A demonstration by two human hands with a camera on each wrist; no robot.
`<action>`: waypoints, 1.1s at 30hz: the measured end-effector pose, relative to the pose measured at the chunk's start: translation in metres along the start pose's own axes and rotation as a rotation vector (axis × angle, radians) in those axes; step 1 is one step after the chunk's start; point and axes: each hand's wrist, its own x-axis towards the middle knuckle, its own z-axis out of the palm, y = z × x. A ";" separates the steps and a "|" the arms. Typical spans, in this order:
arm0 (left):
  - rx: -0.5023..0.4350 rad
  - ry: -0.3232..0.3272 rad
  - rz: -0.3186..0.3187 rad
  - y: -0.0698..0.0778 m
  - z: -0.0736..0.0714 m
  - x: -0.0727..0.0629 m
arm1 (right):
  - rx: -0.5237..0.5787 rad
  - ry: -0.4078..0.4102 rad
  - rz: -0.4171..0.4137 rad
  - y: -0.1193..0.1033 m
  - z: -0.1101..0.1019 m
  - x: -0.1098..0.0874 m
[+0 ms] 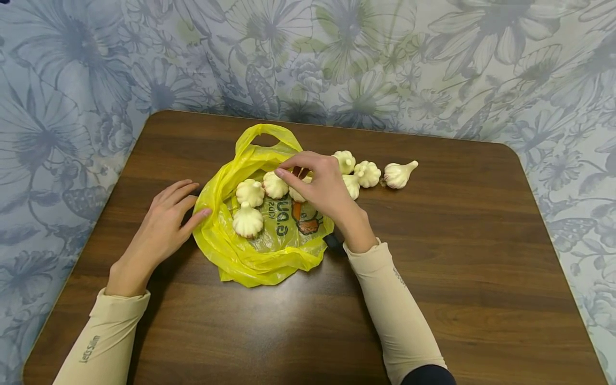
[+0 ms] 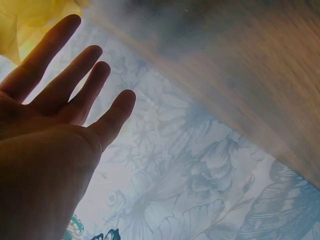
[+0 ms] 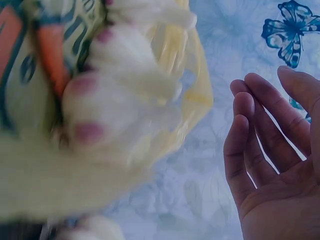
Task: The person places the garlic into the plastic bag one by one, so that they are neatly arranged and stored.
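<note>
Head view: flowered backdrop surrounding a brown table, yellow bag sitting open on it, left hand and right hand gripping nothing, garlic bulbs lying in the bag.
Backdrop is running behind and along both sides of the table. Bag is resting left of table centre, handle loop pointing to the far edge, dark lettering showing inside. Left hand is spreading its fingers at the bag's left rim, thumb overlapping it; can't tell if it's pressing. Right hand is hovering over the bag's right side, fingers loosely bent, thumb standing off in right wrist view. Four bulbs are showing inside, one partly hidden by the right hand. Four loose bulbs are lying on the table to the right, the rightmost sitting slightly apart.
</note>
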 end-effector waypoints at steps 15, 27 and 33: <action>-0.016 -0.018 -0.021 0.001 0.000 -0.001 | -0.049 0.080 0.030 0.017 -0.031 -0.012; -0.011 0.007 0.014 0.001 0.001 0.001 | -0.159 0.142 0.132 0.038 -0.070 -0.036; -0.011 0.004 0.006 0.000 0.000 -0.001 | -0.163 0.268 0.161 0.046 -0.097 -0.043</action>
